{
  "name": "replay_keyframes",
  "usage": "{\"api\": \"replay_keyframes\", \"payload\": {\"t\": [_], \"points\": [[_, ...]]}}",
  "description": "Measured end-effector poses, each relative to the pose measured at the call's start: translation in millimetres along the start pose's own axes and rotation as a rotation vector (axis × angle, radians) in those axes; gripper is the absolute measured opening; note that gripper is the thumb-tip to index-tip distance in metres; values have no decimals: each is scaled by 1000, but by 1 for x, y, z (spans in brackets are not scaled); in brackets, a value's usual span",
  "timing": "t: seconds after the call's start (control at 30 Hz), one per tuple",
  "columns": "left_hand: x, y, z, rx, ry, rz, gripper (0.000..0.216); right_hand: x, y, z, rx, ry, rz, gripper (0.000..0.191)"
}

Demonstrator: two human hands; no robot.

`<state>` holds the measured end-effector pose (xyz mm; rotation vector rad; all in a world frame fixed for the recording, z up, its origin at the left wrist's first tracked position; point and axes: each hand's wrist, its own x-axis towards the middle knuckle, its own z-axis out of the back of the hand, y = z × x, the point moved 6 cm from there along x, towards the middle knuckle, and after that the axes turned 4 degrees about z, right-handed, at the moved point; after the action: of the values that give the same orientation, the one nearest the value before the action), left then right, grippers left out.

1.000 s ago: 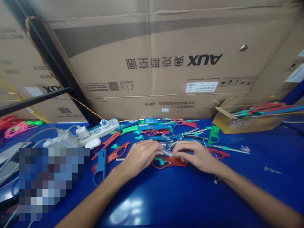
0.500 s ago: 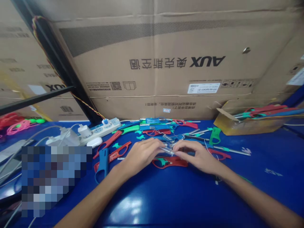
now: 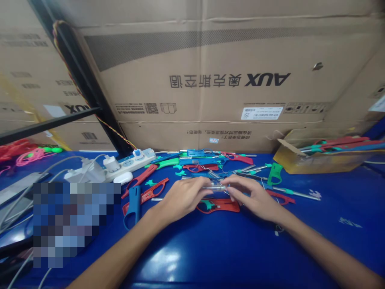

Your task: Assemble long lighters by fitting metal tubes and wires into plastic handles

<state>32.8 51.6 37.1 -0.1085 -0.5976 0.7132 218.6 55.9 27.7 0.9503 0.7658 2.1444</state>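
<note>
My left hand (image 3: pixel 188 196) is closed around a small clear-and-silver lighter part (image 3: pixel 214 188), held just above the blue table. At that part's right end, my right hand (image 3: pixel 251 196) pinches with thumb and fingertips; the exact spot is partly hidden, and a thin wire shows near it. Directly below lies a red lighter shell half (image 3: pixel 228 206) with a green trigger (image 3: pixel 207 205) in it. Behind my hands, several lighter shells, silver tubes and wires are scattered, among them a green shell (image 3: pixel 274 174) to the right.
A cardboard box (image 3: pixel 325 162) of lighters stands at the back right. At the left are a white power strip (image 3: pixel 136 160) with chargers, cables and a blurred-out patch. A blue shell half (image 3: pixel 132 204) lies beside my left forearm. Large cardboard (image 3: pixel 210 48) walls the back.
The view has shifted slightly, so everything sits a little further right. The lighter part has turned from slanting to nearly level, still between both hands.
</note>
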Motion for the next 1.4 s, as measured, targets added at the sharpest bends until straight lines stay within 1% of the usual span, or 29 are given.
{"api": "replay_keyframes", "payload": {"t": [0.13,0.3,0.43,0.53,0.6,0.7,0.83,1.0,1.1,1.23,1.4], "points": [[0,0,-1,-33,3,15,26,0,0,-1,-5,10,4,25],[-1,-2,-4,-79,42,10,23,1,1,-5,1,24,26,26],[-1,-7,-8,-92,109,-34,25,2,5,-7,27,31,70,18],[-1,-11,-11,-65,156,-109,27,3,8,-7,57,30,96,14],[-1,-14,-13,-44,172,-145,27,3,8,-10,63,58,98,13],[-1,-15,-16,-22,186,-158,27,2,5,-15,43,113,93,12],[-1,-16,-15,-12,178,-181,29,0,1,-18,9,144,91,15],[-1,-14,-13,-11,178,-180,26,0,-2,-18,-11,168,79,22],[-1,-12,-12,3,182,-169,26,-1,-1,-20,-62,211,79,25],[-1,-9,-12,19,155,-156,27,-2,1,-21,-231,263,125,25],[-1,0,-16,93,159,-85,26,-1,2,-17,-357,295,136,23]]}}
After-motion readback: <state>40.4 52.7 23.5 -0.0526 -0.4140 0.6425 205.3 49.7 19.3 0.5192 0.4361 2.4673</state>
